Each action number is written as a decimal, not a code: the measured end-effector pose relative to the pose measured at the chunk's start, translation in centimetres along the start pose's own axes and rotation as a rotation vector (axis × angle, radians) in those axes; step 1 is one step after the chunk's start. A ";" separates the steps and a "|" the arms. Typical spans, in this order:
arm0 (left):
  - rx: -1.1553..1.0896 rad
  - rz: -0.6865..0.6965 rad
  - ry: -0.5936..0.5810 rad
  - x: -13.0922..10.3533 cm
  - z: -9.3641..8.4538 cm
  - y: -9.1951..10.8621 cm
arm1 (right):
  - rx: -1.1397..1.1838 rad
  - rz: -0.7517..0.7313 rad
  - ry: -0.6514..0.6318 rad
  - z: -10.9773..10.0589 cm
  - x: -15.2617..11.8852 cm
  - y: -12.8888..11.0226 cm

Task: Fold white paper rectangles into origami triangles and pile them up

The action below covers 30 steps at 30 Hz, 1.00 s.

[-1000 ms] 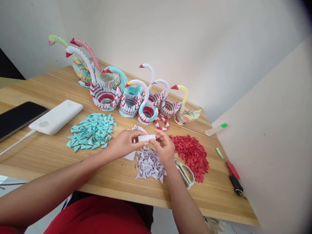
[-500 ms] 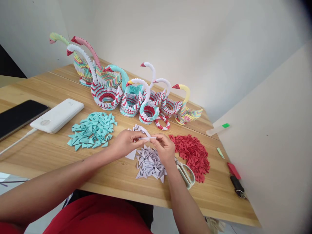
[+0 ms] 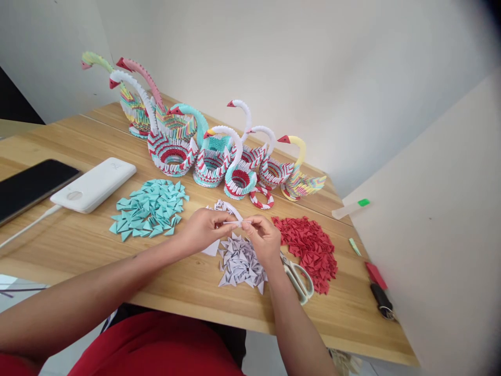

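My left hand (image 3: 205, 228) and my right hand (image 3: 263, 237) meet over the table, fingertips pinched on a small piece of white paper (image 3: 230, 223), one end in each hand. How the paper is folded is too small to make out. Just behind the fingers curves a white strand of stacked folded paper pieces (image 3: 234, 210); whether it touches the held paper I cannot tell. Below the hands lies a pile of white folded paper triangles (image 3: 240, 261), with a flat white paper sheet (image 3: 212, 248) beside it, partly under my left hand.
Several folded-paper swans (image 3: 172, 154) stand at the back, near a red-and-white paper ring (image 3: 261, 198). Turquoise triangles (image 3: 151, 209) lie left, red triangles (image 3: 309, 245) right. Scissors (image 3: 298, 279) rest by my right wrist. A white power bank (image 3: 94, 184), phone (image 3: 35, 188) and glue tube (image 3: 350, 209) lie farther out.
The view has shifted very slightly. Both hands keep the same pinch on the white paper, and nothing on the table has visibly moved.
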<state>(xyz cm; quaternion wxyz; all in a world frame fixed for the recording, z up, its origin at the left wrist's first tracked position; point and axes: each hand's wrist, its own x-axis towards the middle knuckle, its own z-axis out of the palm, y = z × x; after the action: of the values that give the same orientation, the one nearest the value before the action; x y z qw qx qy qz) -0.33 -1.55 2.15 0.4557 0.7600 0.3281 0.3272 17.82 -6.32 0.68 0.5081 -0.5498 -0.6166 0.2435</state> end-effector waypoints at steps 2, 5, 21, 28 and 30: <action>-0.011 0.000 -0.006 0.0 0.0 -0.1 | 0.006 0.002 0.002 0.0 0.0 0.0; -0.015 0.001 -0.009 0.0 0.0 -0.1 | -0.003 0.003 -0.001 0.0 -0.1 0.1; -0.051 -0.050 -0.039 0.1 0.2 0.1 | -0.010 0.019 -0.008 0.0 -0.1 -0.3; -0.348 -0.173 -0.107 0.4 0.6 -0.3 | 0.028 0.067 0.009 0.3 -0.3 -0.1; -0.332 -0.173 -0.066 0.4 0.5 -0.3 | 0.043 0.091 0.000 0.3 -0.2 -0.3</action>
<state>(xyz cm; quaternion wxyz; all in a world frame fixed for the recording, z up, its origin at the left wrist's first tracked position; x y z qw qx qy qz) 0.22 -1.34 1.74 0.6117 0.6538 0.3184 0.3114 17.39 -6.54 0.69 0.5083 -0.5661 -0.5857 0.2796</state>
